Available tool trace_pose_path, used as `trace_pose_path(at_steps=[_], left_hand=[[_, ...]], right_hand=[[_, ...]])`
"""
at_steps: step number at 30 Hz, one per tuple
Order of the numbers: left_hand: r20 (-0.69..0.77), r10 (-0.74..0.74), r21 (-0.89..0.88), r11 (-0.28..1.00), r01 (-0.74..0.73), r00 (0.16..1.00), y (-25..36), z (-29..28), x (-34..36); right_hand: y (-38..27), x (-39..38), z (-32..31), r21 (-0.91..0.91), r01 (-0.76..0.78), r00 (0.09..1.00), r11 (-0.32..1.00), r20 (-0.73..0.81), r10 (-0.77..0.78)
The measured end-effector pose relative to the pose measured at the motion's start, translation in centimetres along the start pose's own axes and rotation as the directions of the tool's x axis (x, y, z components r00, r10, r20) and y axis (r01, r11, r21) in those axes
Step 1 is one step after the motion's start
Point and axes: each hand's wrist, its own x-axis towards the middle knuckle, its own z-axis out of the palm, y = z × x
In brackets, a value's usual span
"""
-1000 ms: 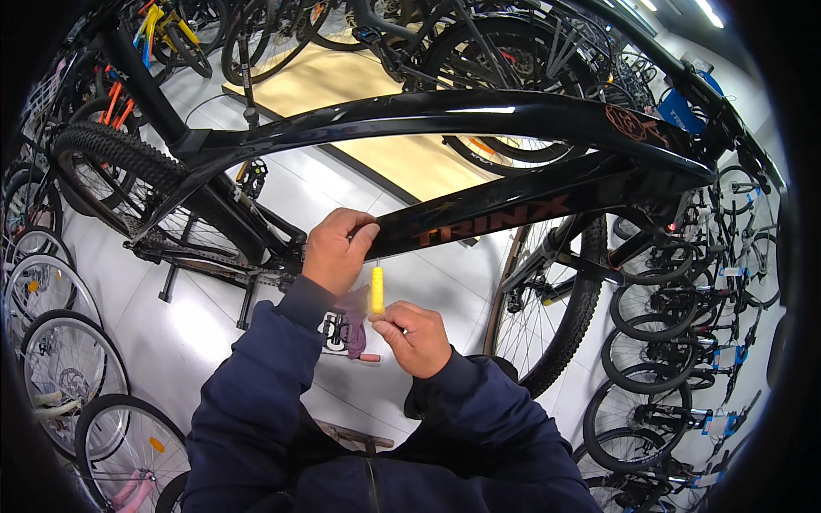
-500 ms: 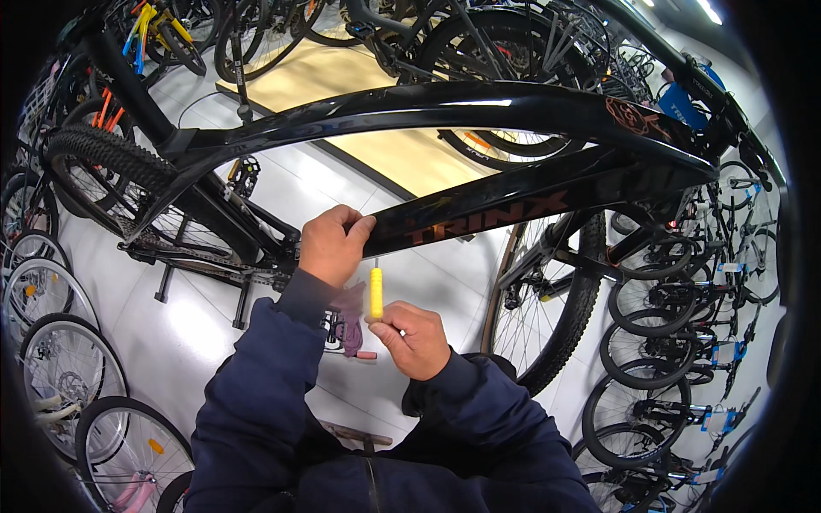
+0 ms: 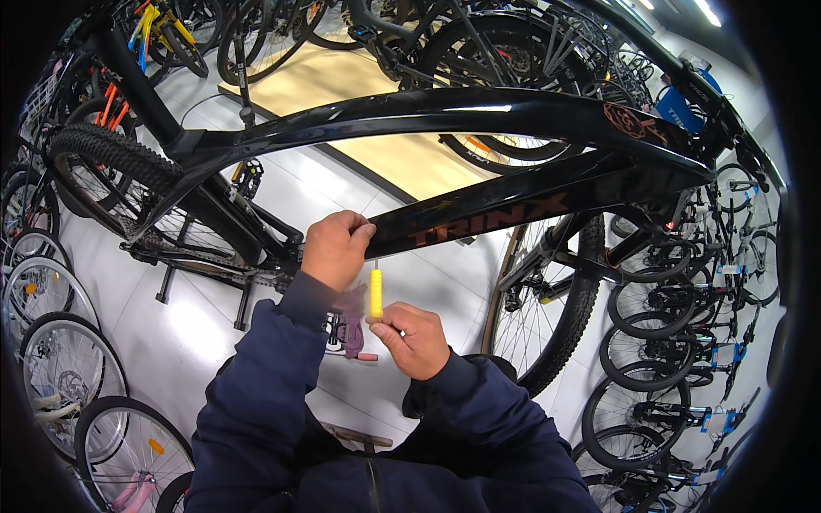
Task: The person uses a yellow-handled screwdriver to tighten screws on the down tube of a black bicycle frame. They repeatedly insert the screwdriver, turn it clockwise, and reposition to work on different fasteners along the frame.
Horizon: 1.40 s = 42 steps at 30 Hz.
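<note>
A black bicycle frame (image 3: 479,209) stretches across in front of me, with its rear wheel to the left. My left hand (image 3: 336,250) is closed against the lower end of the down tube, thumb and forefinger pinched together; what lies between them is hidden. Below the tube, a screwdriver (image 3: 375,293) with a yellow handle stands nearly upright, its thin shaft pointing up at the tube's underside. Its tip cannot be made out. The thumb and fingers of my right hand (image 3: 414,340) are closed on the butt end of its handle.
The crank and chain area (image 3: 278,269) lies left of my hands, the front wheel (image 3: 560,299) to the right. A purple cloth-like thing (image 3: 351,333) sits lower down behind my hands. Rows of bicycles (image 3: 658,333) line both sides, with more beyond a wooden platform (image 3: 376,141).
The view has shifted very slightly. Both hands and the screwdriver keep nearly the same places against the frame.
</note>
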Motion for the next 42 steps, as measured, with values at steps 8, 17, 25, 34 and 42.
trace_pose_path(at_steps=[8, 17, 25, 34, 42], left_hand=[[-0.003, 0.041, -0.104, 0.994, -0.041, 0.999, -0.4, 0.0, 0.0], [0.021, 0.033, -0.071, 0.997, -0.031, 0.999, -0.2, -0.1, 0.0], [0.033, 0.081, -0.053, 0.995, -0.079, 0.996, -0.1, -0.5, 0.0], [0.171, -0.031, -0.166, 0.984, 0.060, 0.985, -0.1, -1.5, -0.6], [0.699, 0.106, -0.508, 0.769, 0.387, 0.708, 1.1, -2.7, -3.6]], right_hand=[[0.0, 0.1, 0.1, 0.000, -0.013, 1.000, 1.000, 0.014, 0.013], [0.1, 0.0, 0.1, 0.009, -0.012, 1.000, 1.000, 0.012, 0.012], [-0.1, 0.1, 0.0, -0.009, -0.013, 1.000, 1.000, 0.013, 0.013], [-0.2, 0.1, -0.2, -0.006, -0.039, 0.999, 0.999, -0.023, 0.039], [1.2, 0.0, 0.3, 0.005, -0.135, 0.988, 0.991, -0.073, 0.135]])
